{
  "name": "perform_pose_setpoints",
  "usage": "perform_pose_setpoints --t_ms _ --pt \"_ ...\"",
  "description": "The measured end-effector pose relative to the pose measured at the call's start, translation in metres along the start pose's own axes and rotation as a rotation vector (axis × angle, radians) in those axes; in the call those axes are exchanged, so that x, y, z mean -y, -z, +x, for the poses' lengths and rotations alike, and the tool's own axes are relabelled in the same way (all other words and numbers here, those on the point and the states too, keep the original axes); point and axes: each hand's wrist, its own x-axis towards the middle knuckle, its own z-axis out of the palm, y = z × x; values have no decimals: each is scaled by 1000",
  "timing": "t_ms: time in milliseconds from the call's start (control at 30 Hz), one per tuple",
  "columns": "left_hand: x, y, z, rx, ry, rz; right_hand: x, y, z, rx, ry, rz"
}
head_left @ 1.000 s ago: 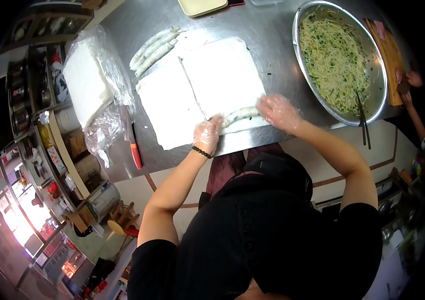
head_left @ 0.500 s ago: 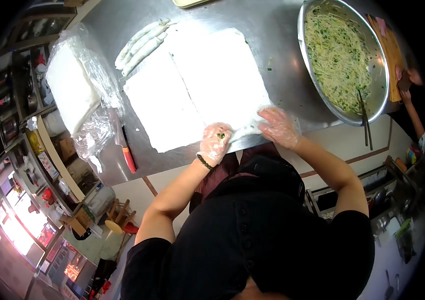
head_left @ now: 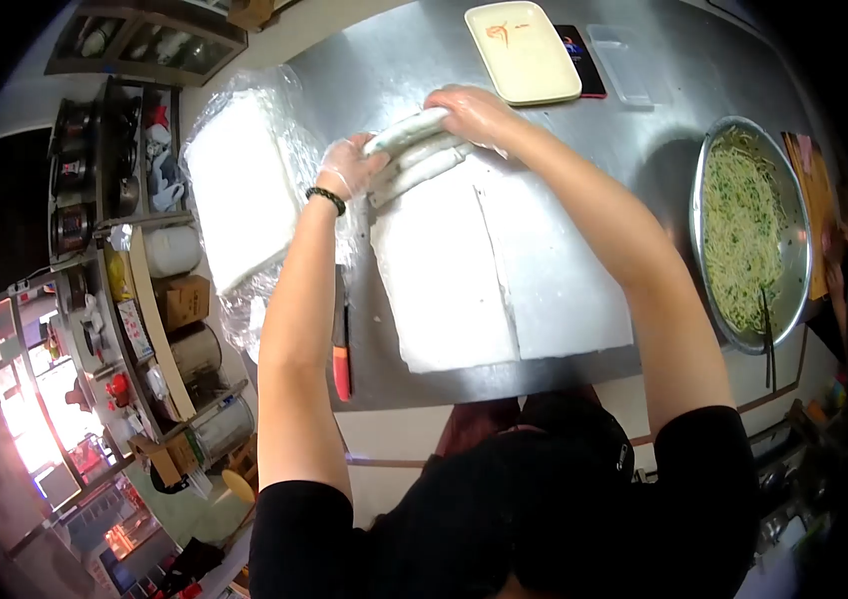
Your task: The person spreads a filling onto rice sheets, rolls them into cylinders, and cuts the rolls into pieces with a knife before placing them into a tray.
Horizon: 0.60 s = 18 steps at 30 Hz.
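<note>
Both my hands wear clear plastic gloves and are at the far end of the white sheets. A white filled roll [head_left: 407, 131] with green showing through spans between them. My left hand [head_left: 348, 166], with a dark bead bracelet at the wrist, grips the roll's left end. At the other end my right hand [head_left: 471, 112] has its fingers closed over the roll. Several similar rolls [head_left: 429, 174] lie side by side just below it. Nearer me a white wrapper sheet [head_left: 444, 285] is flat on the metal table, beside a thinner-looking sheet [head_left: 565, 270] on the right.
A plastic-wrapped stack of white sheets [head_left: 244, 190] lies left, near a red-handled knife [head_left: 342, 364]. On the right stands a steel bowl [head_left: 699, 215] of shredded filling with chopsticks [head_left: 769, 344]. A cream tray [head_left: 529, 60] and clear container [head_left: 626, 65] are at the back. Another person's hand shows far right.
My hands have moved from the table's near edge to the far end, bringing a roll up beside the others. The view has shifted, showing the tray and container at the back.
</note>
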Motion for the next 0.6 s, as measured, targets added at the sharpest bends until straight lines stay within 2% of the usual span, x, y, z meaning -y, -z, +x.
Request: perform_pose_setpoints --t_ms 33,67,100,133,167,200,267,300,400,433,467,500,533,600 --pt "10 5 13 40 84 -61 -3 -2 15 55 -54 -39" --pt "20 6 22 35 82 -59 -5 -6 27 113 -108 -78" --pt "27 5 28 104 136 71 -5 -6 32 113 -105 -78" --pt "16 8 26 172 190 197 -7 -3 35 315 -106 -261" --pt "7 14 22 311 261 150 -8 -2 35 523 -101 -445" --pt "8 5 20 315 274 138 -11 -7 28 539 -95 -442" --pt "10 -8 17 352 287 334 -11 -15 17 339 -79 -414" --pt "10 -9 14 349 302 327 -2 -13 21 440 -158 -449" --pt "11 -11 13 249 317 201 -4 -11 25 433 -231 -349" --pt "13 -11 16 114 361 175 -7 -10 26 432 -231 -353" --pt "19 -8 17 115 358 174 -11 -8 28 406 -273 -194" --pt "33 -6 18 104 366 -289 -16 -8 29 379 -316 -34" --pt "41 -9 19 93 361 -752 -25 -15 29 377 -323 -35" --pt "55 -24 23 59 362 -721 -39 -28 25 246 -202 -50"
